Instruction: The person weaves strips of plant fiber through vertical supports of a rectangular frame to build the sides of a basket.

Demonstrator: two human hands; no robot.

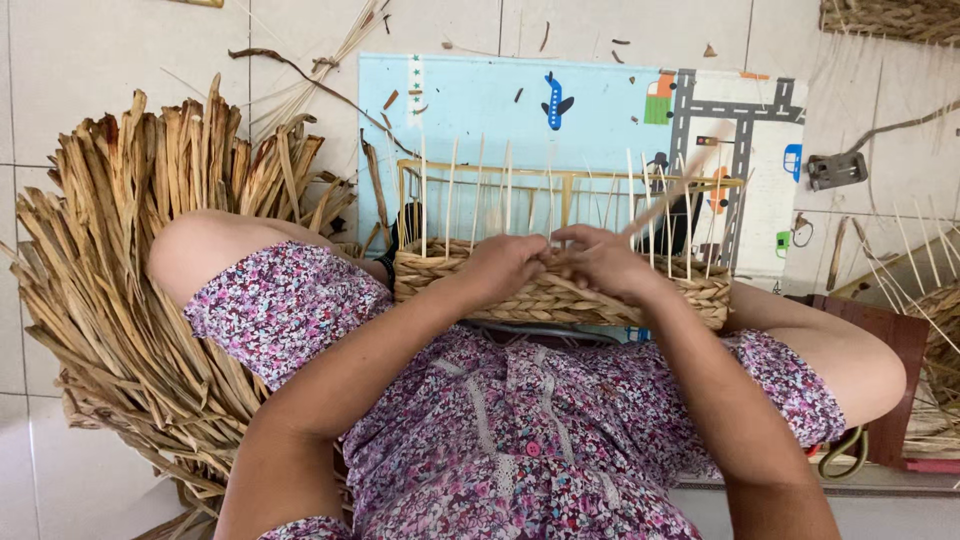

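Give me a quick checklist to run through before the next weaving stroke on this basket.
1. Left hand on the woven rim: ok.
2. Right hand pinching the blurred working strand: ok.
3. Basket steady between the knees: ok.
4. Upright stakes standing ahead of the hands: ok.
5. Spare dried strips at the left side: ok.
6. Strand tension: cannot tell.

light: bright, even daylight | shadows: soft, faint | focus: sharp; slight motion blur at moving strand
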